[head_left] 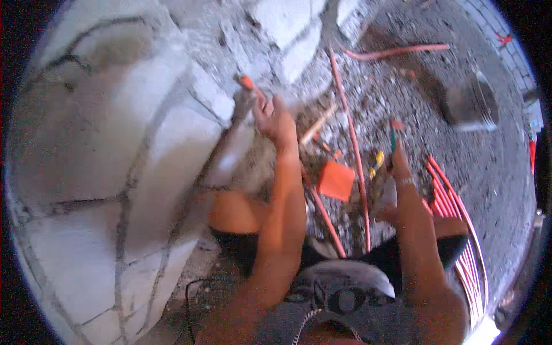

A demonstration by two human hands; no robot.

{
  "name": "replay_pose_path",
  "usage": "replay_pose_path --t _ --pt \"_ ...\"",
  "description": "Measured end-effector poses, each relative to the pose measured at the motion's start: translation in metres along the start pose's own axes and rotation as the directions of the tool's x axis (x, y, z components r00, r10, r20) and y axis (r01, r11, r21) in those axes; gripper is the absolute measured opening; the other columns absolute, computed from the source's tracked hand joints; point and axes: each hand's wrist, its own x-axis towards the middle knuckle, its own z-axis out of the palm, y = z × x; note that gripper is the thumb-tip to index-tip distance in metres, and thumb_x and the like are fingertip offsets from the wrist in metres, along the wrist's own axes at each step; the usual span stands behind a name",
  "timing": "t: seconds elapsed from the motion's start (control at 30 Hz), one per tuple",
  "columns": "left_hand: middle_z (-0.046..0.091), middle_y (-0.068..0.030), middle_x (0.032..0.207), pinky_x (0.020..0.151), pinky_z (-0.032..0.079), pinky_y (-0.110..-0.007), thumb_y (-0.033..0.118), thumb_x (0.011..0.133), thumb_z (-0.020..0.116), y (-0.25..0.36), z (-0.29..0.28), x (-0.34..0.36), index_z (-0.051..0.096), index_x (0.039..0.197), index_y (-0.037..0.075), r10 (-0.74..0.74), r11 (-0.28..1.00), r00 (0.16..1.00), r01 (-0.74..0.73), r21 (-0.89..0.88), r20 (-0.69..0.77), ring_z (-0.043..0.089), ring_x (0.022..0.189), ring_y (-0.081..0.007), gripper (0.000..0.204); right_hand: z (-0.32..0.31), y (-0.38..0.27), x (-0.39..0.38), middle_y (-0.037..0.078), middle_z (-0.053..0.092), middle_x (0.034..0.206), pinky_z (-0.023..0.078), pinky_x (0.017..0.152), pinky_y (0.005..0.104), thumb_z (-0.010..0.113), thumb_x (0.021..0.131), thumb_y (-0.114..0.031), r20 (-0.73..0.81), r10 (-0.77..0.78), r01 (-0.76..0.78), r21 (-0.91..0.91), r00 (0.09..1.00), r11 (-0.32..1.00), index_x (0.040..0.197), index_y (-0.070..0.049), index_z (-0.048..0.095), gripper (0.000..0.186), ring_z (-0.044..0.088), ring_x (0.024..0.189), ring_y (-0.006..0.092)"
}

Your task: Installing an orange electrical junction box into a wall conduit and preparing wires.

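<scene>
My left hand (277,122) is raised beside the broken edge of a pale stone wall, its fingers closed round a reddish tube with an orange end (246,83). That end sits close to the stone. On the right, my right hand (401,164) grips a tool with a green shaft and a reddish end (394,135); blur hides its exact kind. Between my arms an orange square box (336,181) lies on the rubble. A small yellow and black tool (376,164) rests close to my right hand, with small orange bits beyond the box.
The stone wall (155,167) fills the left side. Long red tubes (352,132) cross the gravel, and another (397,52) lies farther off. A wooden handle (318,124) lies near my left hand. A bundle of red tubes (460,230) is at right, a dark bucket (472,103) beyond.
</scene>
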Motion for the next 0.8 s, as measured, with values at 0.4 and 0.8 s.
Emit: replay_pose_path --t 0.4,0.8 --pt "0.059 -0.0117 0.106 0.073 0.050 -0.029 0.004 0.081 0.067 0.013 0.000 0.065 0.050 0.118 -0.004 0.068 0.995 0.997 -0.071 0.072 0.044 0.061 0.089 -0.0170 0.042 -0.020 0.133 0.135 0.009 0.060 0.078 0.045 0.049 0.0380 0.061 0.081 -0.041 -0.109 -0.083 0.057 -0.221 0.991 0.974 0.100 -0.006 0.054 0.041 0.060 0.062 0.0253" --pt "0.061 -0.0088 0.086 0.058 0.050 -0.027 0.007 0.088 0.058 0.022 0.003 0.068 0.056 0.109 -0.004 0.392 0.890 0.920 -0.381 0.253 0.005 0.057 0.061 -0.0132 0.023 -0.063 0.184 0.115 0.010 0.062 0.064 0.049 0.049 0.0380 0.060 0.080 -0.024 0.325 -0.329 0.430 -0.840 0.887 0.331 0.080 -0.009 0.058 0.015 0.064 0.061 0.0265"
